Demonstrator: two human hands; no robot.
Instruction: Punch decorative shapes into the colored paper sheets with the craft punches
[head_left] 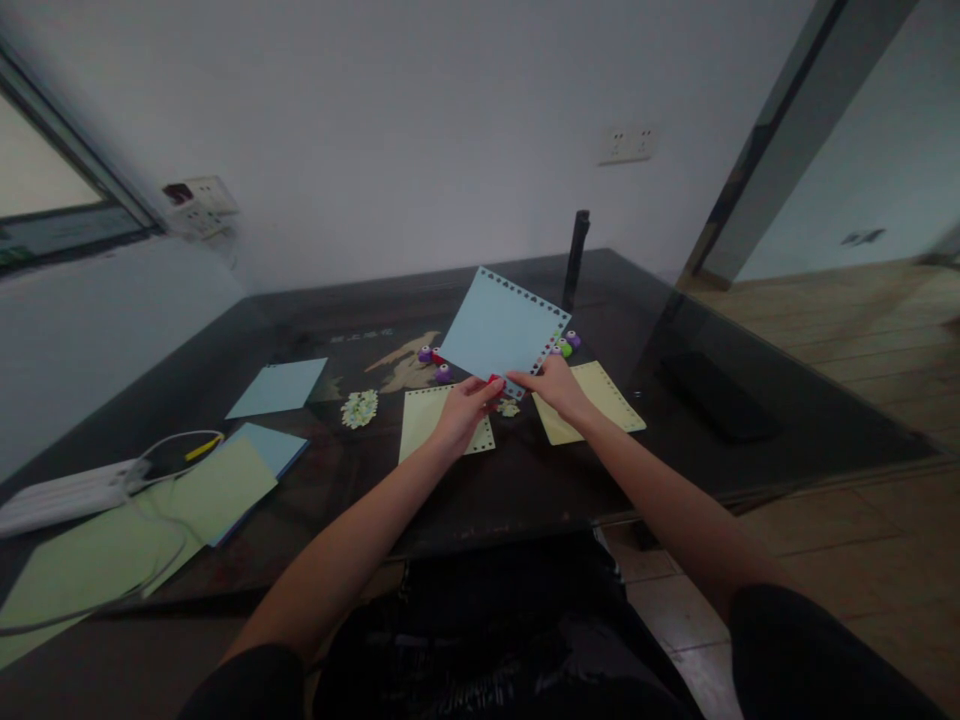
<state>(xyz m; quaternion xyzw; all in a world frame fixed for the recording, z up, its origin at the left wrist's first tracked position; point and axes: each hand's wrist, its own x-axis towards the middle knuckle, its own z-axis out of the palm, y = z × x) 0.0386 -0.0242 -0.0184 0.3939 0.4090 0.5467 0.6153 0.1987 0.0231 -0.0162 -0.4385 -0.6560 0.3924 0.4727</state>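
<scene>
Blue sheet (501, 328), punched along two edges, held tilted above the dark table (675, 330), probably to bring an edge into the small red punch (494, 380). Pinched at its lower corner by right hand (556, 388), fingers closed on the paper, while left hand (463, 405) closed around the punch, just at the sheet's lower edge. Below on the table two yellow sheets (600, 400) with punched borders, small purple and green punches (568, 343) near, paper scraps (360, 408), more sheets (277, 388) further left.
</scene>
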